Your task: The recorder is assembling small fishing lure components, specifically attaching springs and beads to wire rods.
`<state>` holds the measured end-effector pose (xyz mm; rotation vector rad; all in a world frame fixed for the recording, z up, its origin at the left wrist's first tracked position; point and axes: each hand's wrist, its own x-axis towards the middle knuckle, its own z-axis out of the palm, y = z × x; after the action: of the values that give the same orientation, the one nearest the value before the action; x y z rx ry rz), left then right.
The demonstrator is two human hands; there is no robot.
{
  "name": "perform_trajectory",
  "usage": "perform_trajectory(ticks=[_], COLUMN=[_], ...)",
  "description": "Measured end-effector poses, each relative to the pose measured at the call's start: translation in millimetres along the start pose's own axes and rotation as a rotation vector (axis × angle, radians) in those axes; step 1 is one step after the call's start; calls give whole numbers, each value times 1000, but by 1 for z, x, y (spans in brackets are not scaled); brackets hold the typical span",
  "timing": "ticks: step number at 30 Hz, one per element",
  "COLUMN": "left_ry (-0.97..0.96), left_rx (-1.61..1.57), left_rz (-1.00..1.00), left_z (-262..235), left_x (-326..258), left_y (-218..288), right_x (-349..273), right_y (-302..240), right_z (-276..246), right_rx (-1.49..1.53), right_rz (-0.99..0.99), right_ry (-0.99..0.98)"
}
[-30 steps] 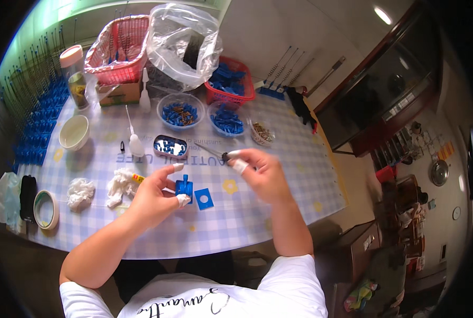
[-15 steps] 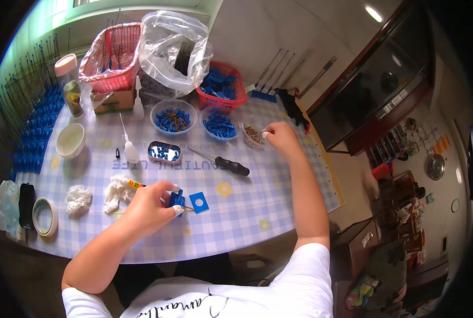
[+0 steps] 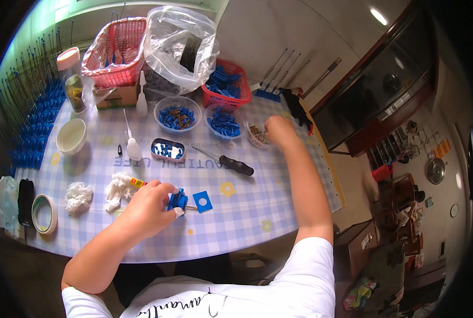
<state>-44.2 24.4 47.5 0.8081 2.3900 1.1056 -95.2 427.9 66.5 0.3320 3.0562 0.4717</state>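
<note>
At the table's front, my left hand (image 3: 154, 204) is closed on a blue plastic part (image 3: 177, 200), its thumb and fingers with white wrapping at a tip. A thin metal rod sticks out of the part toward a flat blue square plate with a round hole (image 3: 195, 197), which lies just right of it. Farther out, my right hand (image 3: 280, 130) is curled beside a small clear bowl of small metal pieces (image 3: 257, 135), like screws. Its fingertips are mostly hidden, and I cannot make out what they hold.
A black-handled screwdriver (image 3: 236, 165) lies mid-table. Near it are a tin of small blue pieces (image 3: 167, 150), bowls of blue parts (image 3: 224, 124) and a squeeze bottle (image 3: 134, 149). Red baskets (image 3: 227, 98) stand behind. Tape (image 3: 45, 214) and crumpled tissue (image 3: 79, 199) lie left.
My right hand has shifted slightly up and its fingertips, earlier seen pinched at the small bowl, have turned out of sight. My left hand still grips the blue part. The view has tilted slightly.
</note>
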Motion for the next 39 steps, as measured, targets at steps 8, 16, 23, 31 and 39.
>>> perform_trajectory(ticks=[8,16,23,31,39], left_ry=[28,-45,3,92,310], left_rx=[50,17,-13,-247,-293], left_rz=[65,32,92,130,639], left_z=[1,-5,-3,-8,4], left_x=[1,2,2,6,13], left_y=[-5,1,-10,-9,-15], right_x=[1,17,6,-60,-111], right_y=[1,10,8,-27,-143], right_z=[9,24,-1,-39,-32], right_rx=[28,99,229,791,1889], right_rz=[-119,-6,4,-154,-418], right_ry=[121,-34,-17,202,-448])
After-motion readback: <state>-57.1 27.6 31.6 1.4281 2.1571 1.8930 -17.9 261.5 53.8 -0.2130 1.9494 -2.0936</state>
